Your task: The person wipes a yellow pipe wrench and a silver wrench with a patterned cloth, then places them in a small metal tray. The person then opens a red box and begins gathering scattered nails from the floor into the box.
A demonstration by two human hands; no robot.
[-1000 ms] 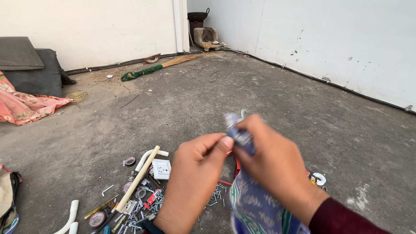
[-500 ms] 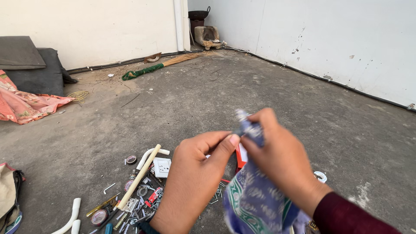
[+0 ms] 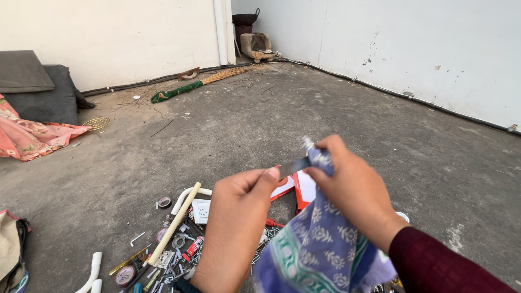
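Observation:
My left hand (image 3: 236, 217) pinches one end of a thin dark metal blade (image 3: 293, 166) between thumb and forefinger. My right hand (image 3: 353, 187) holds a purple patterned cloth (image 3: 320, 244) wrapped around the blade's other end. The cloth hangs down from my right hand over my dark red sleeve (image 3: 439, 266). Both hands are raised above a scatter of small hardware on the concrete floor.
On the floor lie screws, tape rolls, white pipe pieces (image 3: 187, 195), a wooden stick (image 3: 173, 225), a white switch plate (image 3: 201, 210) and a red-and-white box (image 3: 304, 187). A broom (image 3: 203, 81) lies near the far wall. Pink cloth (image 3: 32, 135) and grey cushions (image 3: 38, 89) sit left.
My right hand with the cloth has slid rightward along the blade, baring more dark metal between my hands. The view has shifted slightly.

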